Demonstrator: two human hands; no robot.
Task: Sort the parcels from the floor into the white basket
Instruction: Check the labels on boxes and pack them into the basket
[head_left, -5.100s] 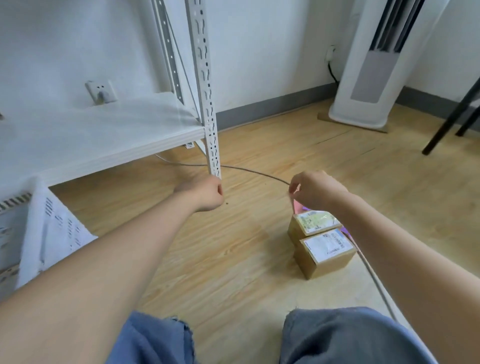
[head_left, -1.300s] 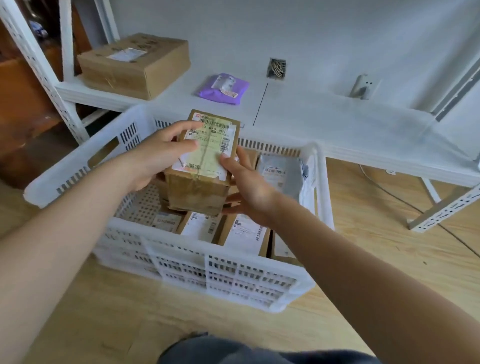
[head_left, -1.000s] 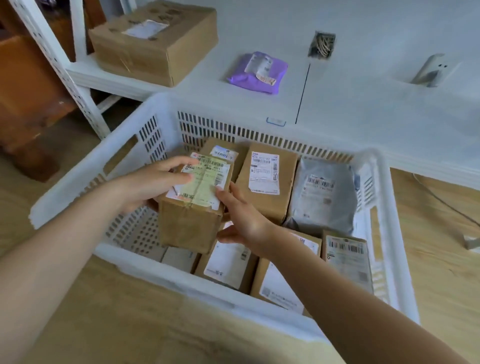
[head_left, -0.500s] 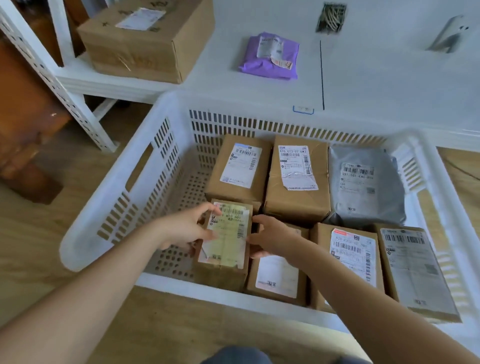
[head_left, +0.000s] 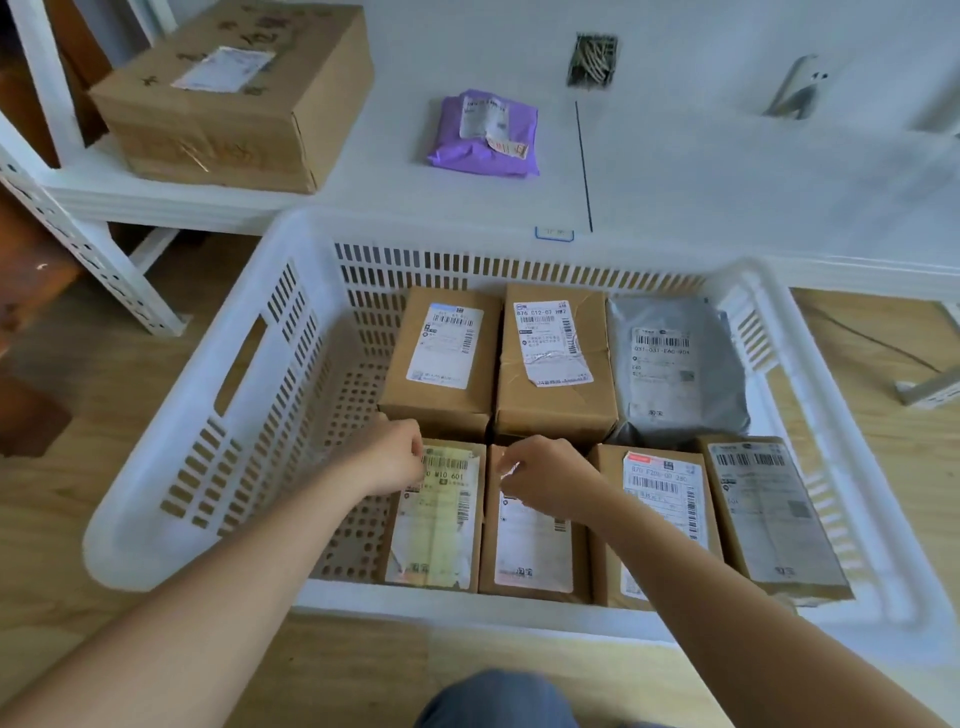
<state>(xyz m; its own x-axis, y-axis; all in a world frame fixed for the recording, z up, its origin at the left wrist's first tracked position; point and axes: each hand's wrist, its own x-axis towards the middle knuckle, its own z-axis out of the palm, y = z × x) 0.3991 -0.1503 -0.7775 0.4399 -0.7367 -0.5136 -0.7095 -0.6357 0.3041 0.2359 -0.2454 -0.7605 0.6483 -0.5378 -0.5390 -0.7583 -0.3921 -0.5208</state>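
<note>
The white basket (head_left: 467, 608) stands on the wooden floor in front of me and holds several labelled parcels. The brown parcel with the yellowed label (head_left: 436, 525) lies flat at the front left of the basket, beside another brown parcel (head_left: 530, 540). My left hand (head_left: 387, 460) hovers at this parcel's far left corner, its curled fingertips touching the label edge. My right hand (head_left: 545, 478) hangs loosely curled over the neighbouring parcel and holds nothing. Two more boxes (head_left: 447, 358) and a grey bag (head_left: 675, 369) fill the back row.
Behind the basket runs a low white shelf (head_left: 727, 182) with a large cardboard box (head_left: 234, 98) and a purple mail bag (head_left: 485, 135) on it. A perforated shelf post (head_left: 104, 270) stands at the left. A cable (head_left: 872, 338) crosses the floor at the right.
The parcel with the yellowed label went from my two hands down into the basket's front left, and now lies flat. Both hands have loosened from its sides.
</note>
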